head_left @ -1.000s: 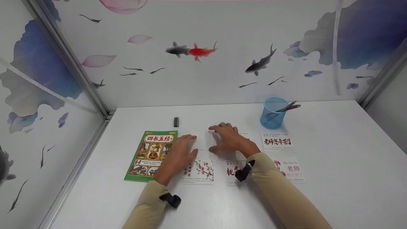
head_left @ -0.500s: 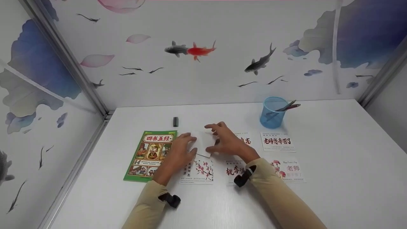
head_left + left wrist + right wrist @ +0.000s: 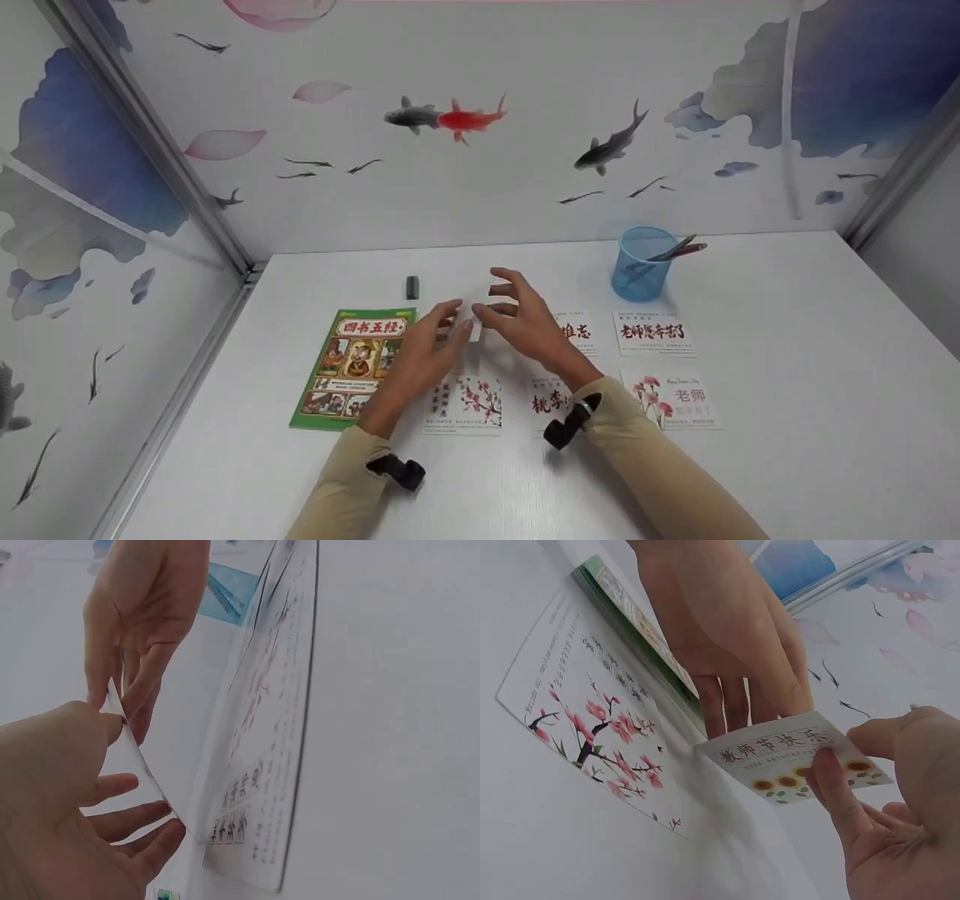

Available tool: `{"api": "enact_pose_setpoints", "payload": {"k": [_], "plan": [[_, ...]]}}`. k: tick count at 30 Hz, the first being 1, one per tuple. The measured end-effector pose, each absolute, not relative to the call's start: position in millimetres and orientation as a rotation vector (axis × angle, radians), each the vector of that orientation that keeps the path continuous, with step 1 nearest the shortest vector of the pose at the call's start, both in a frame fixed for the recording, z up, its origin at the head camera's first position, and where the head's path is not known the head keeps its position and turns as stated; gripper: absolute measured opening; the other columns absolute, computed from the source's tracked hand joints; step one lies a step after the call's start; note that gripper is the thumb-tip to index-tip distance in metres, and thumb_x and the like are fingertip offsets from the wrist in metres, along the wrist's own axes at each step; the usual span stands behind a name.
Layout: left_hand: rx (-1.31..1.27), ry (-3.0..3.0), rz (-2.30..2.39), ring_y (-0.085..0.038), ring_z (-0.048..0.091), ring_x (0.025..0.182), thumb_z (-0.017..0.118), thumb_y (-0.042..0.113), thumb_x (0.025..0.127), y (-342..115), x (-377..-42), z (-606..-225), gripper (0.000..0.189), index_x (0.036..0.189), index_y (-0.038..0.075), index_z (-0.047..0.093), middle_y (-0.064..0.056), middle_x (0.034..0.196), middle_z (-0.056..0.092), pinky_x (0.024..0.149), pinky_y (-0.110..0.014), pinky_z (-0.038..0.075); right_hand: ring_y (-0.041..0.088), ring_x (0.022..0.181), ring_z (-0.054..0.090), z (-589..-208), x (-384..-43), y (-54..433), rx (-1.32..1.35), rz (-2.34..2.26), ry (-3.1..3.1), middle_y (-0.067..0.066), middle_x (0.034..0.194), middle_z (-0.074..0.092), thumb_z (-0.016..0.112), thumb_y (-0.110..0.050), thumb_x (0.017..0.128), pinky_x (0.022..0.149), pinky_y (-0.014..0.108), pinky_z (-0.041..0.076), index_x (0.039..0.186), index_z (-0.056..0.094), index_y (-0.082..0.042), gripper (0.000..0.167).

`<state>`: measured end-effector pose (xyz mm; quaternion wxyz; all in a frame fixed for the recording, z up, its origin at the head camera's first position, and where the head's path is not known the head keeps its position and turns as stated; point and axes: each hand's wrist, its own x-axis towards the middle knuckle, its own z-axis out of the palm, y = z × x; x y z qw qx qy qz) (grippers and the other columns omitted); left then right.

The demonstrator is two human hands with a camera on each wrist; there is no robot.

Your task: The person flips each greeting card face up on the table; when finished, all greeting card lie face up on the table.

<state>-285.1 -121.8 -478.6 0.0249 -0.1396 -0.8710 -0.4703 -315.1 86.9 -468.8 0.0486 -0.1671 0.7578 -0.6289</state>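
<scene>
Both hands hold a small white greeting card (image 3: 776, 746) with printed sunflowers and red characters, tilted up over the table. My left hand (image 3: 435, 345) grips one edge, its fingers spread along the card in the left wrist view. From the other side my right hand (image 3: 525, 315) pinches it, with the thumb on the printed face in the right wrist view. Seen from the head, the card is nearly edge-on and partly covered by fingers. Just below the hands lies a plum-blossom card (image 3: 480, 405), flat on the table.
A green-bordered book (image 3: 352, 367) lies left of the hands. To the right are a carnation card (image 3: 675, 401), a card with red lettering (image 3: 654, 334) and two partly covered cards. A blue pen cup (image 3: 641, 262) and a small dark block (image 3: 412, 287) stand farther back.
The card has come up from lying flat on the table to a tilted, raised position. My hands have drawn together, the right one now pinching the card.
</scene>
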Motion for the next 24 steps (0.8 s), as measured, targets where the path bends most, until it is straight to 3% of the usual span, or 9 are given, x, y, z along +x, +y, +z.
{"api": "enact_pose_setpoints", "payload": {"k": [4,7,9,11,13,16,20,24], "plan": [[-0.474,-2.543,-1.728,-0.035,0.064,0.141,0.054,0.040,0.115,-121.9,-287.4,-475.7,0.051,0.157,0.010,0.054,-0.018,0.153,0.062,0.115,-0.050,0.055,0.028,0.140,0.065,-466.7,-313.6,81.9,-0.592,-1.893,2.263,0.012,0.151,0.063,0.068,-0.046,0.107,0.107,0.041,0.061,0.159,0.050,-0.015,0.063],[-0.426,-2.417,-1.991,-0.037,0.063,0.140,0.046,0.044,0.117,-123.2,-288.3,-472.9,0.055,0.155,0.006,0.052,-0.021,0.150,0.062,0.116,-0.050,0.054,0.023,0.144,0.061,-465.9,-312.2,79.8,-0.647,-1.749,2.351,0.000,0.149,0.065,0.059,-0.057,0.108,0.114,0.045,0.056,0.150,0.061,-0.022,0.055],[-0.348,-2.351,-2.141,-0.038,0.056,0.147,0.043,0.048,0.117,-124.8,-288.0,-471.4,0.062,0.160,0.003,0.044,-0.024,0.159,0.053,0.120,-0.051,0.050,0.022,0.147,0.056,-466.9,-312.2,79.3,-0.674,-1.654,2.413,-0.005,0.152,0.063,0.055,-0.059,0.109,0.118,0.048,0.052,0.146,0.065,-0.031,0.048],[-0.287,-2.319,-2.239,-0.041,0.046,0.155,0.044,0.045,0.117,-126.5,-287.0,-470.9,0.067,0.165,0.000,0.033,-0.026,0.167,0.041,0.123,-0.052,0.047,0.024,0.149,0.053,-468.9,-312.5,79.7,-0.705,-1.601,2.459,-0.003,0.155,0.059,0.055,-0.055,0.111,0.119,0.052,0.050,0.146,0.066,-0.033,0.043],[-0.276,-2.302,-2.279,-0.041,0.045,0.155,0.048,0.034,0.116,-127.6,-287.4,-471.9,0.064,0.167,0.000,0.029,-0.025,0.170,0.039,0.123,-0.051,0.047,0.027,0.154,0.047,-470.1,-313.2,80.6,-0.721,-1.594,2.483,0.004,0.161,0.053,0.058,-0.045,0.112,0.120,0.054,0.049,0.145,0.068,-0.031,0.037],[-0.320,-2.287,-2.279,-0.037,0.058,0.144,0.051,0.014,0.111,-128.5,-288.3,-474.2,0.055,0.164,0.002,0.038,-0.020,0.161,0.053,0.117,-0.046,0.053,0.032,0.154,0.046,-470.7,-314.2,82.1,-0.731,-1.633,2.502,0.013,0.161,0.051,0.065,-0.023,0.110,0.118,0.056,0.051,0.142,0.071,-0.024,0.033],[-0.334,-2.278,-2.258,-0.026,0.070,0.123,0.052,0.005,0.107,-127.7,-287.5,-475.3,0.048,0.155,0.007,0.052,-0.014,0.143,0.068,0.106,-0.039,0.059,0.031,0.135,0.064,-470.3,-314.3,83.3,-0.692,-1.663,2.488,0.009,0.152,0.060,0.067,-0.008,0.104,0.109,0.048,0.058,0.138,0.068,-0.020,0.036],[-0.287,-2.273,-2.233,-0.025,0.071,0.119,0.062,0.006,0.105,-125.7,-286.8,-475.4,0.054,0.157,0.007,0.047,-0.017,0.140,0.067,0.105,-0.037,0.059,0.023,0.103,0.073,-470.7,-314.1,83.6,-0.641,-1.701,2.487,0.011,0.145,0.059,0.068,-0.006,0.102,0.090,0.036,0.061,0.145,0.060,-0.019,0.045]]}}
